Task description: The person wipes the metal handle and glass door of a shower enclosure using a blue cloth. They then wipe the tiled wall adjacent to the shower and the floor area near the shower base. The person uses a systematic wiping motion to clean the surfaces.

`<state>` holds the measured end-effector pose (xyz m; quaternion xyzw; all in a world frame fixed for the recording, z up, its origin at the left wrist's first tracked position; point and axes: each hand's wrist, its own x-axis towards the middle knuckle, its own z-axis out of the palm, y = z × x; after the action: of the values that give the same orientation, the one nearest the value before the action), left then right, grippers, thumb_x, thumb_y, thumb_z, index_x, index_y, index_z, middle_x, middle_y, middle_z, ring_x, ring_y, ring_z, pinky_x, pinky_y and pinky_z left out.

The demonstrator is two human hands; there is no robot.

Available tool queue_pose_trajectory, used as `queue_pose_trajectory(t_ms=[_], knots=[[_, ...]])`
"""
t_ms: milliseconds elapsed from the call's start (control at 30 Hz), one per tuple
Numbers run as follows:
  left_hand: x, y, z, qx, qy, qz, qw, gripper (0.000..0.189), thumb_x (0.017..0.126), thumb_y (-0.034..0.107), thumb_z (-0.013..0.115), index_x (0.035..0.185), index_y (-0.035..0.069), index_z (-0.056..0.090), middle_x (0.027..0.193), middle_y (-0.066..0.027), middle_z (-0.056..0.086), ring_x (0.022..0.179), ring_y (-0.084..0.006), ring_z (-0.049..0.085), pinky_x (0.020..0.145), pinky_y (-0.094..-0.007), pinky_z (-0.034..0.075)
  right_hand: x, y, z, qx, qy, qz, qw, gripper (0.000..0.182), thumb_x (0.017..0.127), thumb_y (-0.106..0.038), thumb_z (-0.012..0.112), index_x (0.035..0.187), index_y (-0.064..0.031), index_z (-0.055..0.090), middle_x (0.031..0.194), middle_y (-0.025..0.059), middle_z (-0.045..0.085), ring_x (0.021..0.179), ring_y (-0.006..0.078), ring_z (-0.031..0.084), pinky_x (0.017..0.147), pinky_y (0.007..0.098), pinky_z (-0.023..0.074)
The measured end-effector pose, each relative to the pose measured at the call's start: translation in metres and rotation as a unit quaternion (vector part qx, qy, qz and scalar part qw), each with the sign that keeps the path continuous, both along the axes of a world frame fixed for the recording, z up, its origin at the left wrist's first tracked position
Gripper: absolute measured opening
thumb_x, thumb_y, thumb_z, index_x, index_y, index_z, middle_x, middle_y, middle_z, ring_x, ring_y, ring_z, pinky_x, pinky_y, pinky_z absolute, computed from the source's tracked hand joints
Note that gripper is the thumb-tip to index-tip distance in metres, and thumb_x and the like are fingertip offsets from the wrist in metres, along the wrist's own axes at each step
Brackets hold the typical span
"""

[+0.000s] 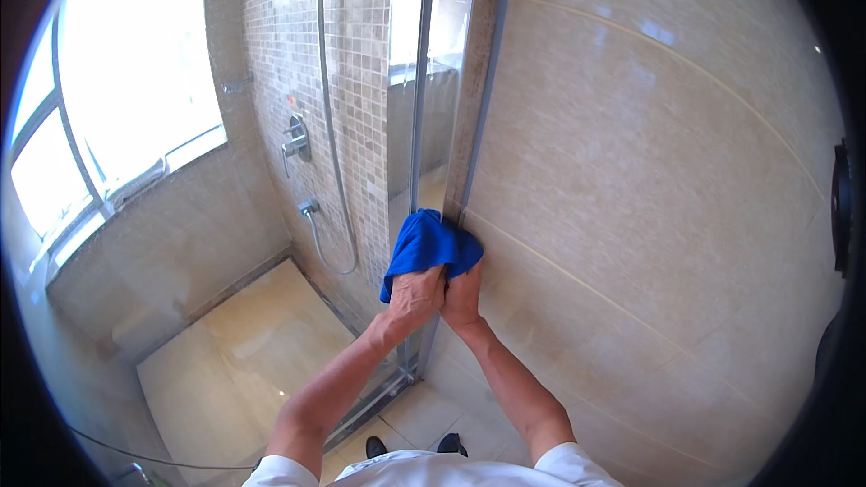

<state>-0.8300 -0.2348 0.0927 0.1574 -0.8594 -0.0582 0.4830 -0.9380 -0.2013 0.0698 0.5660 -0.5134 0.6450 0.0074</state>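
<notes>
A blue cloth (425,243) is draped over the fingers of both my hands and pressed around the upright metal frame (421,115) of a glass shower enclosure. My left hand (417,294) holds the cloth on the side toward the shower. Close against it, my right hand (463,294) grips the cloth on the side toward the tiled wall (636,169). The cloth hides the fingertips of both hands and the stretch of frame beneath it.
To the left, a chrome shower valve (295,138) and a hose outlet (308,206) with a hanging hose (329,101) are mounted on mosaic tile (358,27). A bright window (142,67) stands above the shower floor (250,345). A metal threshold (372,409) runs near my shoes (452,444).
</notes>
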Motion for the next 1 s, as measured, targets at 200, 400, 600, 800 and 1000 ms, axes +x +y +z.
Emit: queue_pose_trajectory(t_ms=[200,400,600,800,1000], knots=[[0.001,0.022,0.008,0.074,0.011,0.057,0.996,0.029,0.084,0.009,0.054,0.113,0.005,0.057,0.103,-0.0242,0.057,0.094,-0.0407,0.055,0.081,-0.0469,0.044,-0.002,0.016,-0.006,0.001,0.044,-0.033,0.998,0.019,0.087,-0.015,0.057,0.102,-0.0033,0.057,0.101,0.012,0.058,0.097,0.0248,0.053,0.083,0.0352,0.0426],[-0.017,0.041,0.097,0.06,0.017,-0.07,0.996,0.011,0.083,0.016,0.057,0.088,0.005,0.057,0.082,-0.0169,0.05,0.076,-0.0331,0.05,0.062,-0.044,0.038,-0.031,0.046,0.071,-0.096,0.015,-0.143,0.985,0.015,0.087,-0.011,0.06,0.094,0.0027,0.061,0.09,0.0046,0.062,0.084,0.0125,0.054,0.078,0.0294,0.0458],[-0.036,0.035,0.176,0.023,0.044,-0.125,0.991,0.02,0.09,0.024,0.054,0.102,0.008,0.056,0.07,-0.014,0.05,0.063,-0.0243,0.049,0.055,-0.0362,0.036,-0.045,0.11,0.183,-0.237,0.234,-0.329,0.884,0.021,0.088,-0.004,0.061,0.105,0.0079,0.061,0.107,0.0153,0.064,0.094,0.0234,0.063,0.087,0.0347,0.0484],[-0.074,0.019,0.143,-0.005,0.054,-0.07,0.996,0.027,0.094,0.033,0.051,0.111,0.012,0.053,0.07,-0.0092,0.048,0.061,-0.0181,0.046,0.053,-0.03,0.037,-0.06,0.147,0.141,-0.112,0.387,-0.363,0.84,0.036,0.087,-0.011,0.064,0.116,0.0079,0.055,0.115,0.0227,0.059,0.103,0.035,0.059,0.092,0.0403,0.0454],[-0.087,0.027,0.035,-0.128,0.037,-0.051,0.99,0.015,0.091,0.025,0.051,0.095,0.011,0.057,0.075,-0.012,0.051,0.068,-0.0249,0.052,0.057,-0.0345,0.04,-0.075,0.195,0.01,0.034,0.404,-0.389,0.827,0.054,0.083,-0.011,0.066,0.128,0.0089,0.042,0.132,0.0269,0.045,0.121,0.0469,0.042,0.105,0.0518,0.0284]])
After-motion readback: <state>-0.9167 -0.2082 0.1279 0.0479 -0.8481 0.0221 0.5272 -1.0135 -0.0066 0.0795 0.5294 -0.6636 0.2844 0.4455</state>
